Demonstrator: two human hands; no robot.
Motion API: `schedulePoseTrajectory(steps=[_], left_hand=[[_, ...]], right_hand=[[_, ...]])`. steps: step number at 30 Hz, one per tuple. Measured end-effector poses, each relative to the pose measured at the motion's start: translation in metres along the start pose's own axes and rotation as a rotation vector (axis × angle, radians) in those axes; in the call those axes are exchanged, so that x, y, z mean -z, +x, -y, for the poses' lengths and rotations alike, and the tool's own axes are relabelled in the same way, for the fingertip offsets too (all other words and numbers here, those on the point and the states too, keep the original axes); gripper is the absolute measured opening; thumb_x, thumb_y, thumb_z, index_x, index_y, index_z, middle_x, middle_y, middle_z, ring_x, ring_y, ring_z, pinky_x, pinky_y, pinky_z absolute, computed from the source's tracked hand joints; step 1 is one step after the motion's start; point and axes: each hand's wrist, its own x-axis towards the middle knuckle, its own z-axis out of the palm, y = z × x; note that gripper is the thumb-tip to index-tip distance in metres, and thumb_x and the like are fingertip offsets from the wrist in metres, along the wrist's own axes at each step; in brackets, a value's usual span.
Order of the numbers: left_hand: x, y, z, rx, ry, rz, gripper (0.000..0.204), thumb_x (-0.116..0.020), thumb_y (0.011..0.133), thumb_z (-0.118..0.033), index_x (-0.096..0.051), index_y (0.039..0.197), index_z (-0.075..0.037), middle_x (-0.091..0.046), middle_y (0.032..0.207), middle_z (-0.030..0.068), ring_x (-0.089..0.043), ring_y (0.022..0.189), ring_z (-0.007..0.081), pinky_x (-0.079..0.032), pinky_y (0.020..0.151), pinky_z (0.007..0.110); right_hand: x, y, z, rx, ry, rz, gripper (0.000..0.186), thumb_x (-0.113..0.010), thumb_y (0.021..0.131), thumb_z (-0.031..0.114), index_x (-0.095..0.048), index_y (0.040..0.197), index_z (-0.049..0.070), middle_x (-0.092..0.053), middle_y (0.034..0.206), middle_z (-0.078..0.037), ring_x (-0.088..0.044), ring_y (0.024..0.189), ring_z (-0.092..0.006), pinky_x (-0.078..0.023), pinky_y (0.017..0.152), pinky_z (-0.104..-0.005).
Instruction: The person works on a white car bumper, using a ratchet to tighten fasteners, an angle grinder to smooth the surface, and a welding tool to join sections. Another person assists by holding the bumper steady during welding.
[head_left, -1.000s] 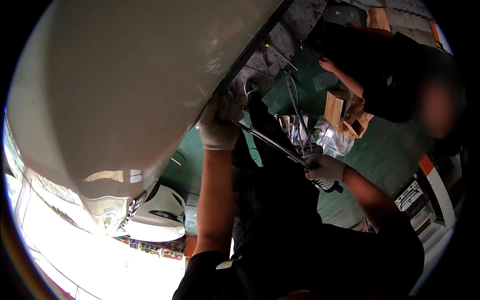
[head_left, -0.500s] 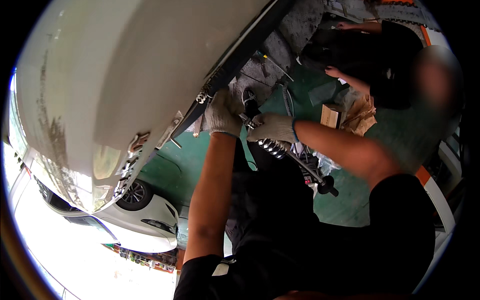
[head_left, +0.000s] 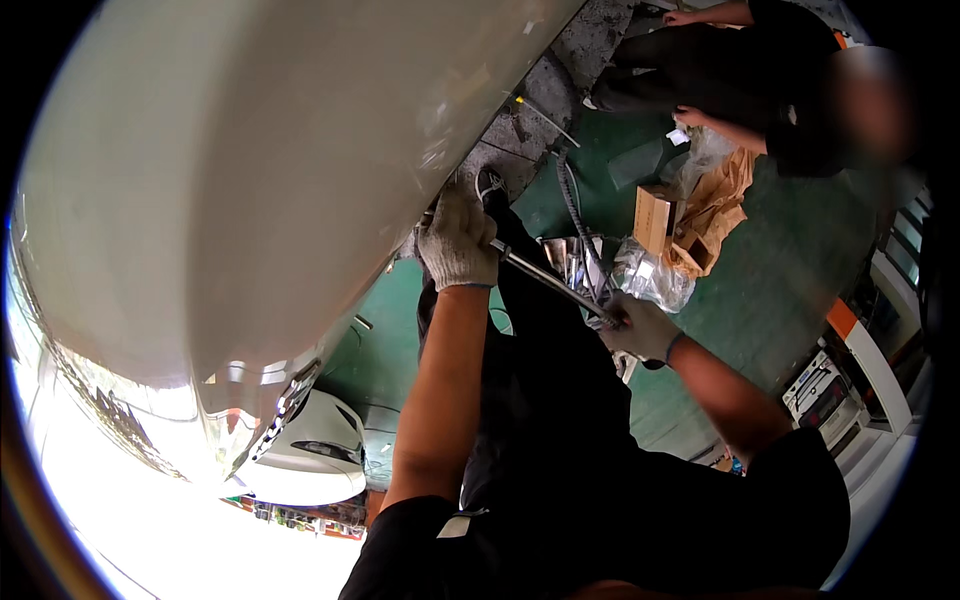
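My left hand (head_left: 458,240), in a pale knit glove, is closed round the upper end of a long metal rod tool (head_left: 548,278) at the lower edge of a white vehicle body panel (head_left: 260,160). My right hand (head_left: 640,330), also gloved, is wrapped round the tool's other end, down and to the right; part of that end is hidden by the fingers. Beyond the tool, a dark ribbed hose (head_left: 572,205) runs down to a group of metal parts (head_left: 575,262) on the green floor.
Another person (head_left: 720,80) in black is at upper right. A cardboard box (head_left: 655,218), brown paper (head_left: 725,195) and clear plastic wrap (head_left: 655,280) lie on the floor. A yellow-tipped screwdriver (head_left: 545,120) lies on grey concrete. A white car (head_left: 305,450) stands behind, lower left.
Half a second ago my right hand was up beside my left; it has slid back down and right to the tool's far end. The other person appears higher in view.
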Motion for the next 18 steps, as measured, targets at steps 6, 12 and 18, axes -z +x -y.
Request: schedulePoseTrajectory(steps=[6, 12, 18], left_hand=[[0.004, 0.001, -0.004, -0.006, 0.054, 0.025, 0.014, -0.064, 0.103, -0.022, -0.069, 0.095, -0.012, -0.033, 0.060, -0.0073, -0.027, 0.049, 0.0081, -0.023, 0.048, 0.028], [0.019, 0.009, -0.004, 0.020, 0.074, 0.113, 0.021, -0.065, 0.100, -0.021, -0.061, 0.080, -0.014, -0.036, 0.059, -0.0035, -0.035, 0.048, 0.0116, -0.027, 0.046, 0.031], [0.013, 0.010, 0.001, -0.169, 0.098, 0.092, 0.005, -0.064, 0.099, -0.012, -0.066, 0.099, -0.007, -0.036, 0.060, -0.0032, -0.034, 0.049, 0.0103, -0.027, 0.047, 0.029]], right_hand=[[0.010, 0.075, 0.125, 0.112, 0.135, 0.209, 0.037, -0.076, 0.087, 0.039, -0.063, 0.098, 0.006, -0.063, 0.073, -0.005, -0.067, 0.069, -0.0182, -0.054, 0.062, -0.0364], [0.007, 0.106, 0.143, 0.039, 0.237, 0.400, 0.036, -0.075, 0.090, 0.035, -0.065, 0.103, 0.003, -0.055, 0.067, -0.001, -0.055, 0.050, -0.0114, -0.043, 0.038, -0.0306], [-0.030, 0.023, -0.019, 0.165, -0.126, -0.139, 0.050, -0.075, 0.087, 0.044, -0.069, 0.124, 0.011, -0.075, 0.099, -0.016, -0.074, 0.097, -0.0334, -0.058, 0.088, -0.0429]])
